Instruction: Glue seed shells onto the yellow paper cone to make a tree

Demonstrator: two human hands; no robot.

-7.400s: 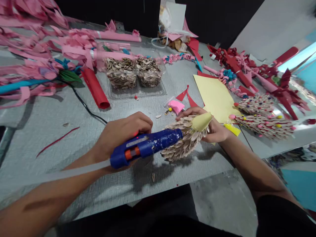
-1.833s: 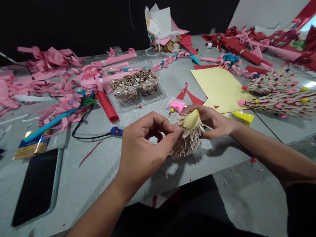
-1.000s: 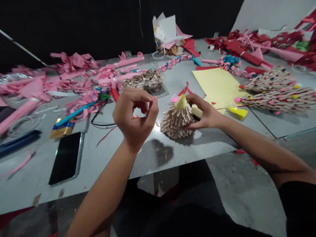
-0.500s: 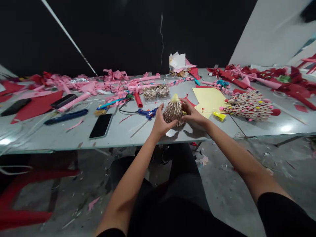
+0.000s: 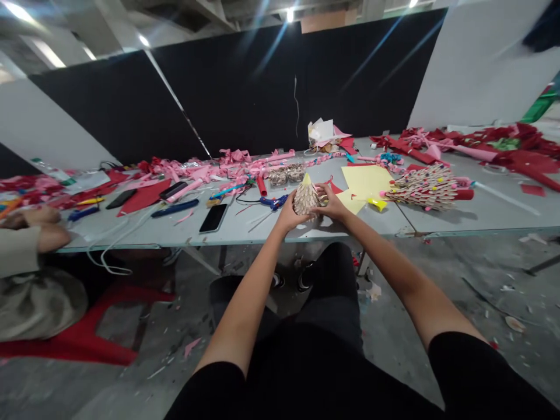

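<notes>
While the left hand (image 5: pixel 290 217) and the right hand (image 5: pixel 331 205) hold it from either side, the cone (image 5: pixel 305 199) points its yellow tip upward at the near side of the table (image 5: pixel 476 220).

The left hand wraps its left and near side, the right hand's fingers curl round its right; whether its base meets the table is hard to tell. Just left of the left hand lies a blue glue gun (image 5: pixel 273 202), and farther left a phone (image 5: pixel 213 218). Beyond the cone sit a clear tub (image 5: pixel 286 183) of pale flakes (image 5: pixel 296 172) and, left of it, a red roll (image 5: pixel 261 185). To the right lie a yellow sheet (image 5: pixel 368 179) and a yellow packet (image 5: pixel 377 204); past them, two studded cones (image 5: pixel 422 186) lie on their sides. At the scene's left end is another person's forearm (image 5: pixel 52 237).
</notes>
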